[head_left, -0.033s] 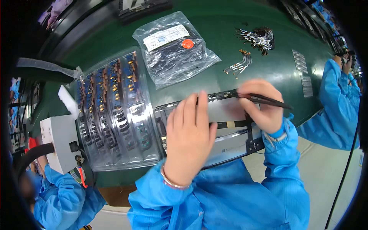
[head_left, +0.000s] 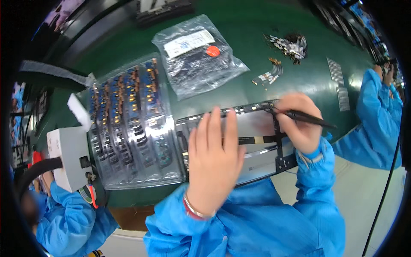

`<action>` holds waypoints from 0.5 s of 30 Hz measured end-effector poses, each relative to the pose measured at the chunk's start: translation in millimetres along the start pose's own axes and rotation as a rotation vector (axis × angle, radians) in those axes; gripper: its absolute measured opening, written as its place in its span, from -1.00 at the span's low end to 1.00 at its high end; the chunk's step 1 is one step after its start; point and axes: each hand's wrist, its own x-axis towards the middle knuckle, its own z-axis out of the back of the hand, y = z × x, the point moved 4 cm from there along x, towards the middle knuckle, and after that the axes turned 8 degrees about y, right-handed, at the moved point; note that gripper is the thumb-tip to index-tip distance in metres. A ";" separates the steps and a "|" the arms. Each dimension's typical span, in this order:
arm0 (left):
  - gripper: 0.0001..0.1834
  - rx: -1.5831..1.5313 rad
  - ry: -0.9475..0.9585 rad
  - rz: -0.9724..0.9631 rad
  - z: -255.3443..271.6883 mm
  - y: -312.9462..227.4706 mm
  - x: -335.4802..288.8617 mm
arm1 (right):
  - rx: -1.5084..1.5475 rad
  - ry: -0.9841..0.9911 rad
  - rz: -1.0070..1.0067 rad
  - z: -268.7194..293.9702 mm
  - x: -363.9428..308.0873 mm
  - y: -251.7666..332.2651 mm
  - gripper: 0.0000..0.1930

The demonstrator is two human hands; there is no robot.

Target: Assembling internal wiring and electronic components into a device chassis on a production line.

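Note:
Before me lies a flat, open device panel (head_left: 261, 165), silver and black, with a strip of small parts along its far edge. Over its left part my left hand (head_left: 216, 145) rests palm down, fingers stretched out and a little apart, their tips at that strip. At the panel's far right corner, my right hand (head_left: 299, 122) pinches black tweezers (head_left: 312, 118), whose rear end sticks out to the right. What the tweezer tips touch is hidden by the fingers. My left hand covers part of the panel.
A clear tray (head_left: 128, 171) of blue-and-copper circuit parts stands left, beside a white box (head_left: 64, 158). Beyond the panel lie a plastic bag (head_left: 197, 60) and short cables (head_left: 272, 73), with a bigger cable pile (head_left: 293, 47) behind. A co-worker's blue sleeve (head_left: 370, 120) is at right.
My right hand has shifted slightly right with the tweezers along the panel's far edge. My left hand stays on the panel, its fingers a bit more spread. The whole view has shifted slightly.

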 end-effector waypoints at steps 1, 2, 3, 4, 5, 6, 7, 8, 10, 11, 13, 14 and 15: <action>-0.33 0.023 0.067 -0.006 15.1 -13.8 -15.5 | 0.048 -0.059 -0.011 8.8 -10.8 3.9 -0.93; -0.32 0.040 0.136 -0.011 26.1 -24.8 -30.9 | 0.094 -0.115 -0.028 18.7 -28.8 9.3 -0.96; -0.32 0.074 0.143 0.050 34.6 -19.6 -42.6 | 0.138 -0.134 -0.061 17.9 -38.8 0.7 -0.96; -0.33 -0.030 0.221 -0.010 44.8 -20.4 -58.3 | 0.138 -0.171 -0.083 25.3 -52.6 7.6 -0.95; -0.34 -0.140 0.297 -0.075 51.9 -17.2 -71.5 | 0.087 -0.183 -0.093 26.7 -65.7 17.0 -0.94; -0.34 -0.124 0.279 -0.058 62.0 -5.7 -79.8 | 0.037 -0.196 -0.104 26.4 -77.6 26.4 -0.93; -0.39 -0.088 0.299 -0.014 66.1 12.3 -81.1 | -0.192 -0.171 -0.062 25.4 -91.0 35.6 -0.92; -0.44 -0.042 0.318 0.048 73.5 28.5 -83.6 | -0.403 -0.144 -0.011 20.6 -99.3 42.3 -0.89; -0.66 0.095 0.105 0.099 88.2 64.5 -68.4 | -0.440 -0.128 0.059 3.3 -104.9 52.9 -0.80; -0.73 0.119 -0.023 0.031 96.9 83.3 -54.2 | -0.450 -0.116 0.109 -6.4 -101.9 57.5 -0.75; -0.81 0.184 -0.171 -0.021 106.5 120.9 -29.3 | -0.387 -0.086 0.219 -25.5 -84.6 73.1 -0.72; -0.83 0.216 -0.192 -0.021 104.4 137.5 -16.1 | -0.376 -0.078 0.263 -33.0 -78.1 78.2 -0.70; -0.83 0.269 -0.168 -0.017 99.3 149.9 -1.6 | -0.374 -0.073 0.283 -38.4 -71.9 82.3 -0.70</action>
